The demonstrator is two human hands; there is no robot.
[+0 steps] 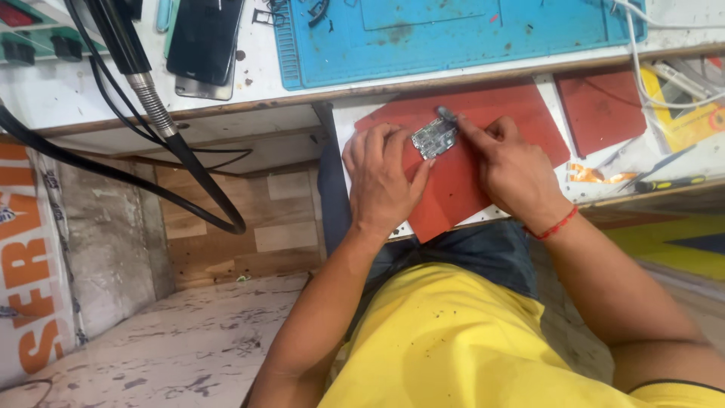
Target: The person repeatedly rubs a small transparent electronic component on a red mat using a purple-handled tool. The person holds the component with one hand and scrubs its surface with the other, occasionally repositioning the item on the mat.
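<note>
Red mat point(453, 189) covers the pull-out shelf, under both hands. Left hand point(381, 177) lies curled on it, fingertips pinning a small circuit board point(434, 137) at the mat's upper middle. Right hand point(513, 170) pinches a thin dark tool point(445, 113) against the board's top edge.

The small tool point(445, 113) at the circuit board point(434, 137) is mostly hidden — the right hand point(513, 170) covers it.

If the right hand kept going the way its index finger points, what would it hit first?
The right hand points up-left; its fingertip already meets a small dark tool at the circuit board. Beyond lies bare red mat, probably.
</note>
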